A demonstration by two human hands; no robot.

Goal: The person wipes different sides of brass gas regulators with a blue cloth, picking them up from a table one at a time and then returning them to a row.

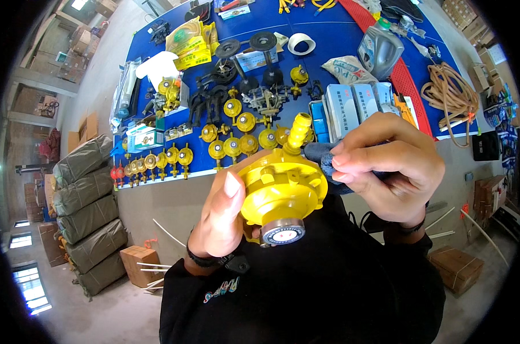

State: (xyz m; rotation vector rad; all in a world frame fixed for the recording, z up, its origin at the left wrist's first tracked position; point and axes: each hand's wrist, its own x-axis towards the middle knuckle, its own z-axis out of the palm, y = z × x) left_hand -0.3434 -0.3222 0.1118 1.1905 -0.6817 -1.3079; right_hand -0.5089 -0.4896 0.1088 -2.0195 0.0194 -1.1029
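Observation:
Close to the camera, my left hand [221,215] grips a yellow gas pressure regulator [281,189] from its left side. The regulator's ribbed hose nozzle points up, and its round silver knob faces down towards me. My right hand [389,167] pinches a dark blue-grey cloth [324,157] between thumb and fingers, at the regulator's right side beside the nozzle. Whether the cloth touches the metal I cannot tell. Beyond my hands, rows of smaller yellow regulators [232,147] lie on a blue table [191,142], near black metal burner parts [206,101].
Blue-and-white boxes [341,109] stand just past my right hand. Farther back are a grey plastic jug [379,51], a coiled tan hose [451,92] and a red perforated strip [408,86]. Wrapped bales [87,215] are stacked on the left; cardboard cartons [140,264] sit on the floor.

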